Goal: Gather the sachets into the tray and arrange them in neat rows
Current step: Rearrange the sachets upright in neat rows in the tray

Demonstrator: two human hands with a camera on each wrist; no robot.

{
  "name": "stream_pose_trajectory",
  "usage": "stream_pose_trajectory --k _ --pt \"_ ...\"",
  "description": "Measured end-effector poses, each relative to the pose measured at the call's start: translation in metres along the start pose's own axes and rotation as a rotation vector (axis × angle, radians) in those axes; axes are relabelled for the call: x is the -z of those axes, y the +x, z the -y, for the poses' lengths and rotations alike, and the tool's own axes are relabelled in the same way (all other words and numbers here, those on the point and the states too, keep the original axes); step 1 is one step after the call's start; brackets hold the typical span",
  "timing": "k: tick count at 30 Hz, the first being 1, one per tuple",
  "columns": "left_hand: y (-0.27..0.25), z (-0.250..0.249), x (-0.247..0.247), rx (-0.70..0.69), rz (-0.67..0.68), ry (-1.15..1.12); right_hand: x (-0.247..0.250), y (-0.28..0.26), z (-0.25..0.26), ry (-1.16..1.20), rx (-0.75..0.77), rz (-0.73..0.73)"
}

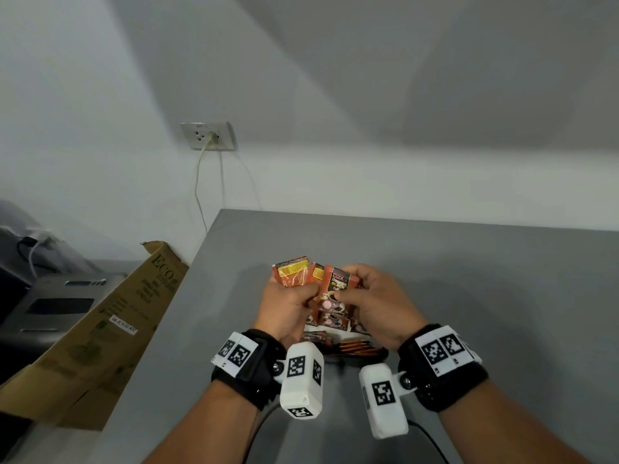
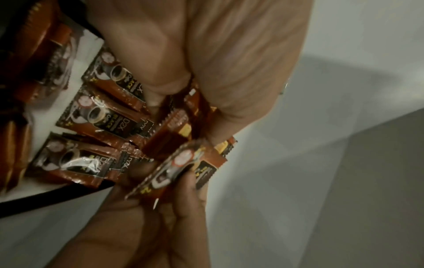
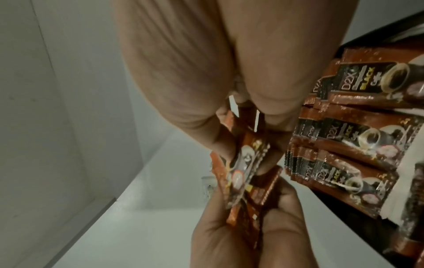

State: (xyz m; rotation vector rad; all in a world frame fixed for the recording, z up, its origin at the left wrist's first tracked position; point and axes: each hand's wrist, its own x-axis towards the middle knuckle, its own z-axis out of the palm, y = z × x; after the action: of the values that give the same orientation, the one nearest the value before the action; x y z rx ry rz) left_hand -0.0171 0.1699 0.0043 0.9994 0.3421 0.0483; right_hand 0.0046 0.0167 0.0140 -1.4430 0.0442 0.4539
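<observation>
Both hands meet above the tray (image 1: 371, 355), a dark-rimmed tray with a white floor. My left hand (image 1: 306, 293) grips a fanned bunch of orange-brown coffee sachets (image 1: 293, 274). My right hand (image 1: 345, 296) pinches the front sachet (image 1: 338, 284) of that bunch. In the left wrist view the right hand's fingers (image 2: 183, 195) hold that sachet (image 2: 183, 168). Several sachets (image 2: 98, 116) lie overlapped in rows in the tray (image 2: 45, 199). The right wrist view shows the same rows (image 3: 367, 137) and the held bunch (image 3: 247, 195).
The grey table (image 1: 469, 296) runs back to a white wall. A flattened cardboard box (image 1: 110, 329) leans at its left edge, beside a grey machine (image 1: 50, 306). A wall socket (image 1: 207, 135) with a cable hangs above the table's left corner.
</observation>
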Motion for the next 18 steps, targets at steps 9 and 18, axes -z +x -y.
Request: stream_pose_trajectory --k 9,18 --pt "0.003 0.000 0.008 0.397 -0.001 -0.040 0.007 -0.007 0.012 -0.495 0.405 -0.048" --pt "0.013 -0.006 0.011 0.024 -0.043 0.259 0.027 -0.007 0.015 -0.169 0.132 -0.043"
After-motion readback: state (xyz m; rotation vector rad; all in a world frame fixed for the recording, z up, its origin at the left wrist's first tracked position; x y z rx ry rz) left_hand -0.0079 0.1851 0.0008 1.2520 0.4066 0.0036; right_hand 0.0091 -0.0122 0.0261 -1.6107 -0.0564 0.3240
